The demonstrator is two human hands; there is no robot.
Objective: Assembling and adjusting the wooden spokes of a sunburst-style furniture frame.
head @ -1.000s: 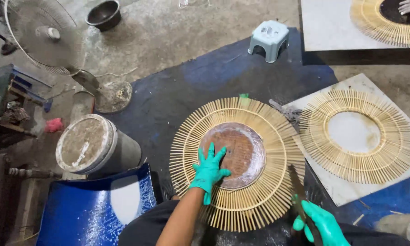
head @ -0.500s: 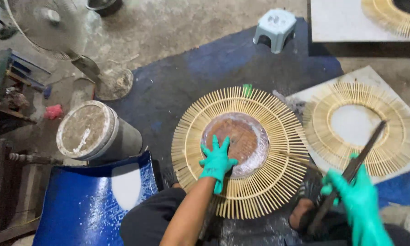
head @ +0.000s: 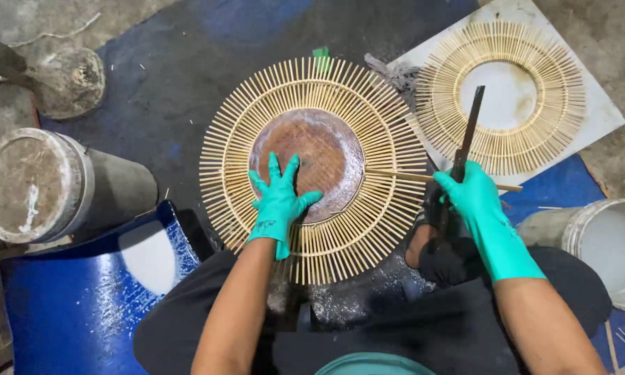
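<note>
While your gloved left hand [head: 279, 198] lay flat, fingers spread, on the rusty round disc [head: 307, 164] inside the bamboo-stick ring [head: 312, 170], your right hand [head: 471, 196] gripped a dark flat blade [head: 467, 135].

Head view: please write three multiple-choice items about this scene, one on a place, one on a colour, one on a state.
1. Where does the left hand rest?
A. on the round brown disc
B. on the grey bucket
C. on the white board

2. What colour are the gloves?
A. yellow
B. teal green
C. red

3. How is the dark blade in the right hand?
A. lying flat on the floor
B. stuck in a bucket
C. held pointing away from the person

Key: 1 A, fingers spread on the disc; 2 B, both gloves match; 3 C, hand grips its handle.
</note>
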